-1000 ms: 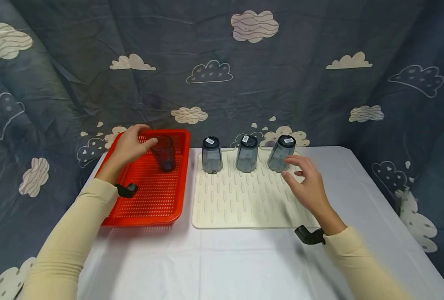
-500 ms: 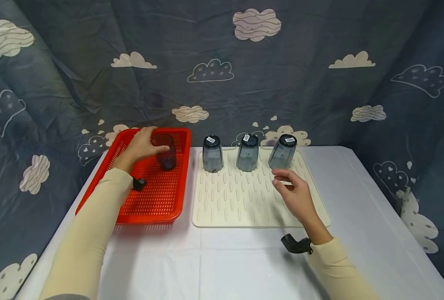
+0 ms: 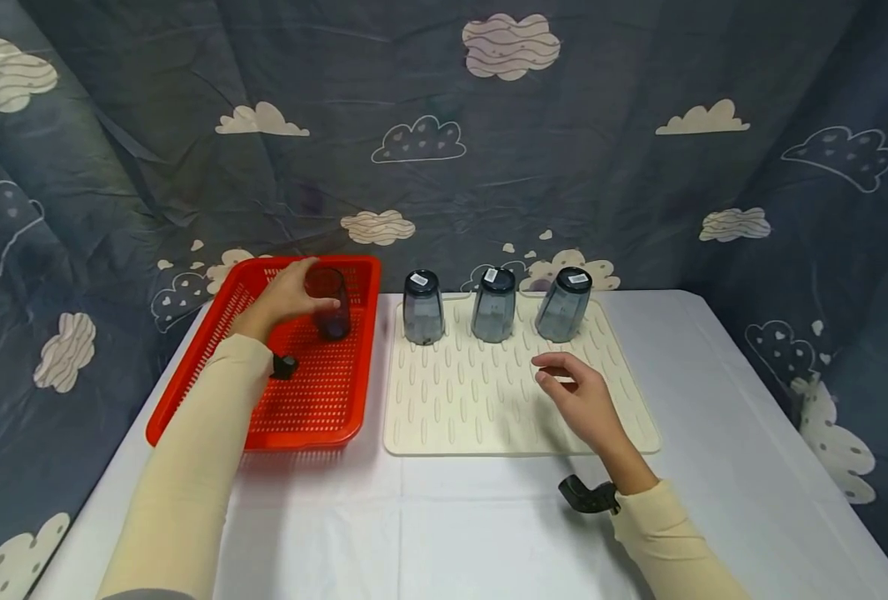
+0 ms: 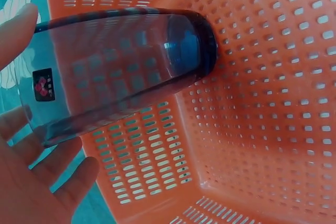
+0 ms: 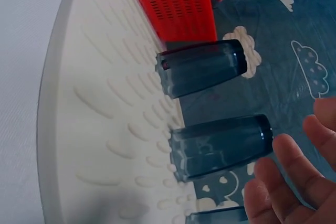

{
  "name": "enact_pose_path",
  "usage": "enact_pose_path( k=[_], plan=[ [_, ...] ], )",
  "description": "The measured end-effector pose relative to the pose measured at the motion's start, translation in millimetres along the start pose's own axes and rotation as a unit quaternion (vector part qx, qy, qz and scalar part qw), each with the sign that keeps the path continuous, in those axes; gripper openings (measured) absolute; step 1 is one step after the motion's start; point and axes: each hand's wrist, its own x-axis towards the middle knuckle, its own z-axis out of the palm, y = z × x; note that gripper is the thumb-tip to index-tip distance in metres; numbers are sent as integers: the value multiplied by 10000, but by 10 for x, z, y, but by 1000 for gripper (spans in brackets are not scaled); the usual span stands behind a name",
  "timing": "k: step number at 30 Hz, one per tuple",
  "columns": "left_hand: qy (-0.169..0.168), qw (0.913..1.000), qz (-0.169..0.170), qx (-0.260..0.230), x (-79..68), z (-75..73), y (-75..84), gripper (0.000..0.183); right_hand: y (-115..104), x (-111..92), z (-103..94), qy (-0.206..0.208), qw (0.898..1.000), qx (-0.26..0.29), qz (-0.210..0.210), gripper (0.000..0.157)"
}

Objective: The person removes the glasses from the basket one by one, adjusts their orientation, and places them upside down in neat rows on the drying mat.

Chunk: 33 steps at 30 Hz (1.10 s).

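Note:
A dark tinted drinking glass (image 3: 328, 310) stands mouth up and a little tilted in the red basket (image 3: 354, 417). My left hand (image 3: 288, 292) reaches around its mouth. In the left wrist view the thumb is right at the rim of the glass (image 4: 115, 72), with the other fingers (image 4: 63, 163) spread loosely along the opposite side. My right hand (image 3: 575, 392) hovers over the cream ridged mat (image 3: 451, 408), fingers loosely bent and holding nothing. Toward the mat's back edge three similar glasses stand upside down: left (image 3: 423, 312), middle (image 3: 494, 310), right (image 3: 562, 310).
A white cloth covers the table (image 3: 459, 525). Behind it hangs a dark curtain (image 3: 601, 167) with cloud prints, close to the basket and the glasses. The basket's slotted wall (image 4: 142, 166) rises around the tinted glass.
My left hand has moved right and slightly down, closing in on the glass in the basket. The right hand has drawn back from the right-hand glass toward me. The glasses stay put.

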Motion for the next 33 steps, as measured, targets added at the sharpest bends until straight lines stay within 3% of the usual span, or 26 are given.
enact_pose_path(
  k=[7, 12, 16, 21, 25, 33],
  plan=[
    [-75, 9995, -201, 219, -103, -56, -8, 86, 33, 7, 30, -239, 9995, 10, -214, 25],
    [-348, 9966, -389, 639, -161, -152, 135, 87, 51, 1, 13, -278, 9994, -45, -213, 25],
    [-632, 9895, -526, 1190, -181, -209, 276, 88, 51, 11, -2, -320, 9993, -16, -208, 25],
    [-854, 9846, -429, 1463, -175, -179, 323, 87, 21, 26, 2, -381, 9991, 7, -209, 25],
    [-763, 9858, -303, 1463, -188, -98, 293, 87, 13, 17, 20, -416, 9990, -49, -156, 25],
    [-173, 9892, -86, 1451, -312, -69, 155, 83, 20, 5, -10, -432, 9989, -116, -166, 25]
  ],
)
